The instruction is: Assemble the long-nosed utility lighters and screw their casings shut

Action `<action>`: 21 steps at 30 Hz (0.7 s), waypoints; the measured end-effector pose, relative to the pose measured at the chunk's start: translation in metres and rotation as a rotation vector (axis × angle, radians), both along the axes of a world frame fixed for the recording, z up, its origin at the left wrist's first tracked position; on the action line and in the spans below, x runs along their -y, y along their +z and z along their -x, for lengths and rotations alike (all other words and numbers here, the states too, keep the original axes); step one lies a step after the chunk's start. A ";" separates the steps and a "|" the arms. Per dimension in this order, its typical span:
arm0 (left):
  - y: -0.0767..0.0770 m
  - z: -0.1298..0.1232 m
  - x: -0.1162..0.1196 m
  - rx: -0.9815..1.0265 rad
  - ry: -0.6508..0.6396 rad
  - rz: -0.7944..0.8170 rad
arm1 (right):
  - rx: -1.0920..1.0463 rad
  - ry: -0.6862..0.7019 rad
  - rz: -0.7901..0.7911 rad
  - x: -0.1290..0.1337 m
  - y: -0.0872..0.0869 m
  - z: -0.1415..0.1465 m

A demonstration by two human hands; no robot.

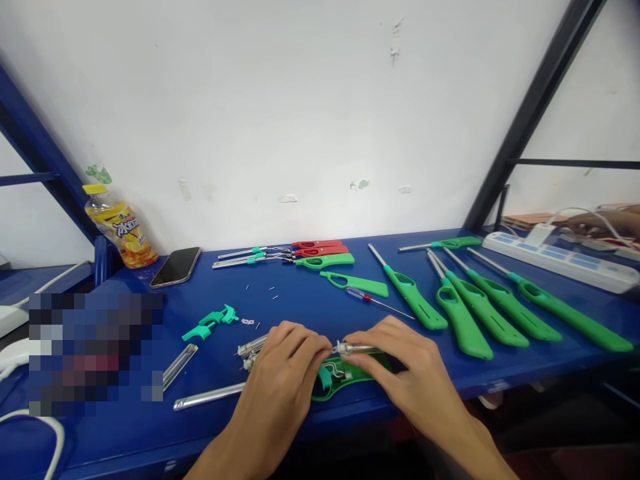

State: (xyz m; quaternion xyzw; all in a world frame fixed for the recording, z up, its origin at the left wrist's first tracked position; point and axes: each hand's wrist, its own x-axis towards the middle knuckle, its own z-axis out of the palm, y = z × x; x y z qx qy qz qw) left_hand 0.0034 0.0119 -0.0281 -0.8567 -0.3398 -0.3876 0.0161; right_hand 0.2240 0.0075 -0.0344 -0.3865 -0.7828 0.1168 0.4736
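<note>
Thumb and fingers of my right hand [407,363] are closed on a clear, silvery lighter fuel tank [356,349], its valve end pointing left. At that valve end my left hand [285,383] pinches something too small to make out. Below the tank lies an open green lighter shell [357,387] with thin wires and a teal trigger [325,379] inside. A metal lighter tube [210,397] runs leftward from under my left hand. More clear tanks [251,348] lie beside that hand, partly hidden by it.
Finished-looking green lighters [465,321] lie at right, near a white power strip [560,260]. A screwdriver [373,300] rests by a green shell half [367,285]. Red handle parts [320,252], a phone [176,267], a bottle [123,230] and teal pieces [213,321] stand around.
</note>
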 end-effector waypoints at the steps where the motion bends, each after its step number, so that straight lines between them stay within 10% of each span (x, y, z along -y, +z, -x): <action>1: -0.001 0.000 0.000 -0.020 0.005 -0.020 | -0.002 0.002 -0.004 0.000 0.000 0.000; 21: 0.001 -0.001 0.003 -0.051 0.083 -0.026 | 0.013 -0.014 0.004 0.000 0.001 0.000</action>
